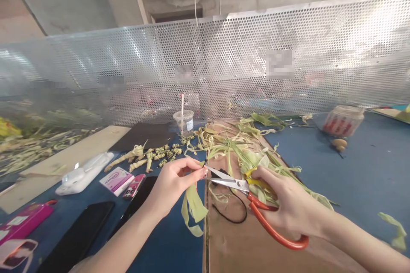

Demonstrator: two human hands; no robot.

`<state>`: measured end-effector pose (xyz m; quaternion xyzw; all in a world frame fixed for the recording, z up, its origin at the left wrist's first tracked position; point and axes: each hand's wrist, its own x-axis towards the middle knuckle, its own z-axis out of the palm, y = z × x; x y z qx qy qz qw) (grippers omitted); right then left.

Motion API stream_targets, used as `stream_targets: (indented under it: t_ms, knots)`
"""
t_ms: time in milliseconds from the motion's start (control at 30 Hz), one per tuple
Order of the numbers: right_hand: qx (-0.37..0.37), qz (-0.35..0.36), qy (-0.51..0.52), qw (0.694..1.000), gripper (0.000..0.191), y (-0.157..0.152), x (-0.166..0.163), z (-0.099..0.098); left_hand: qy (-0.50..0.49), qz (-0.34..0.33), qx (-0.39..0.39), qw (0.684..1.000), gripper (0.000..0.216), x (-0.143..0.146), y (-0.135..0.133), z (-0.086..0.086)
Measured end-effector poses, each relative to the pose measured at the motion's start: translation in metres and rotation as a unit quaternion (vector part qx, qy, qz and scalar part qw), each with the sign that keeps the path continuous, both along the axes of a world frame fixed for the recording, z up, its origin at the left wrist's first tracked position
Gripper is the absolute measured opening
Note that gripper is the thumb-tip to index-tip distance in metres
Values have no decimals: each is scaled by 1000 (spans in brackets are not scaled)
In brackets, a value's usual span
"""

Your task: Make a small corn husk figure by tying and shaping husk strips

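Note:
My left hand (176, 179) pinches a pale green leaf strip (195, 207) between thumb and fingers; its loose ends hang below the hand. A small dark bit shows at the fingertips, too small to name. My right hand (288, 198) grips scissors (238, 184) with red handles, one of them partly yellow. Their blades are slightly apart, with the tips right at my left fingertips. Beneath the scissors a black cord (231, 222) lies looped on the brown board (237, 247). Beyond the hands spreads a pile of green leaf strips (233, 147).
Knotted plant pieces (156, 153) lie left of the pile, before a plastic cup (184, 123) with a straw. Phones (80, 234), a pink-and-white box (115, 180) and a white device (85, 175) are at left. A jar (343, 120) stands right. A perforated metal screen (230, 59) closes the back.

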<state>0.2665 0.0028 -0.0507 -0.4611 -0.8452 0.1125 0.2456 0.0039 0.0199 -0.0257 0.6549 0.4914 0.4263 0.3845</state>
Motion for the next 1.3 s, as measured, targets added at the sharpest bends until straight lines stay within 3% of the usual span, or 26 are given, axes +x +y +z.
stream_targets:
  t_ms: [500,967,1300]
  knots:
    - [15,8,23,1000,34,-1,-3,-1,-32,-16,-27,999,12,5,-3,-1]
    - [-95,-19,57,994,18,-14,-15,4,38,-13,7,999,12,9,-8,-5]
    - [-214,-6,119,969,22,-17,-18,11,22,-33,16,999,16,12,-10,-5]
